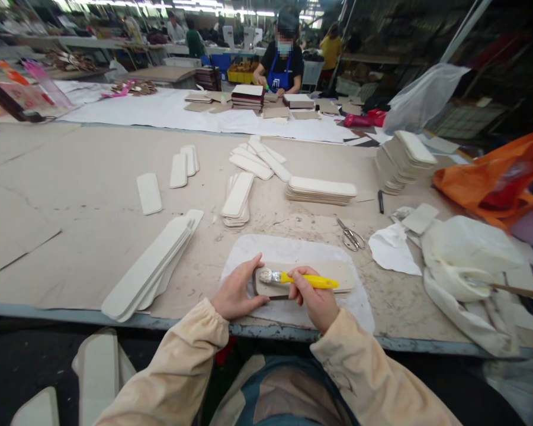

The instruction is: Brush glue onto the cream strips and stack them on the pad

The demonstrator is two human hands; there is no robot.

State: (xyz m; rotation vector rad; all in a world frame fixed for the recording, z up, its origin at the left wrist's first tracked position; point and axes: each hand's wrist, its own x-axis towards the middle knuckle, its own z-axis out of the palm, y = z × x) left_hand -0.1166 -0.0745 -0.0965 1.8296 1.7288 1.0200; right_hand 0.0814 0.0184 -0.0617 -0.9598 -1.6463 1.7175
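Observation:
A paintbrush with a yellow handle (317,281) is gripped in my right hand (314,300). Its pale, crusted bristles rest over the left end of a flat beige panel (275,290) with rounded corners and a dark edge on that end. My left hand (240,289) holds this end between thumb and fingers. Under the panel lies a white sheet (253,245) at the table's front edge. Right of the sheet is a white container (464,284) with a stick poking out, and metal scissors (350,235) lie nearer.
Long white strips (153,266) are fanned out at left. Stacks of short pieces (237,195) and longer pieces (322,189) stand farther back. An orange bag (484,177) and a tall stack (404,160) occupy the right. Across the table a person in a blue apron (278,77) works.

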